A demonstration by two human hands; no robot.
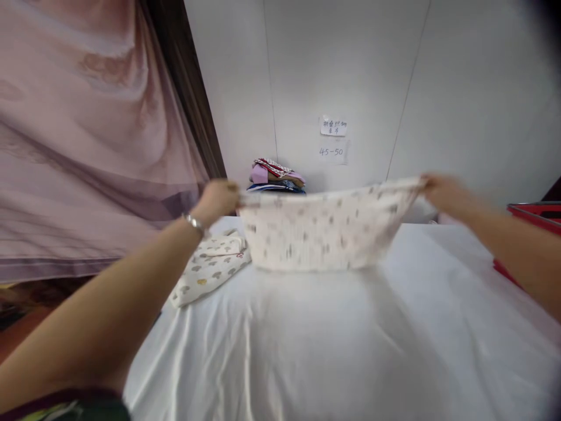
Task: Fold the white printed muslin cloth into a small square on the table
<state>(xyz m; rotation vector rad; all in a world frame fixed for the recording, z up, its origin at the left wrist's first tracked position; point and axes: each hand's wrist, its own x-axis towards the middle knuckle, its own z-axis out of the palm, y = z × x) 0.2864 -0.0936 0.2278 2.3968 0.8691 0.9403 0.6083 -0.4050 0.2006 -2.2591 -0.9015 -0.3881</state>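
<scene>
A white cloth with small printed figures (315,231) hangs stretched between my two hands above the bed-like white surface (324,351); its exact kind is unclear from motion blur. My left hand (220,199) is closed on its upper left corner, and a silver bracelet circles that wrist. Gripping the upper right corner is my right hand (440,190), blurred, with the arm stretched forward. Just below and left of the cloth lies a folded white garment with grey mushroom-like prints (214,269), partly behind my left forearm.
Behind the cloth stands a stack of folded clothes (276,175) against the grey wall (342,70). Paper notes (333,126) are stuck there. A pink curtain (87,134) hangs at the left. At the right edge is a red crate (534,213).
</scene>
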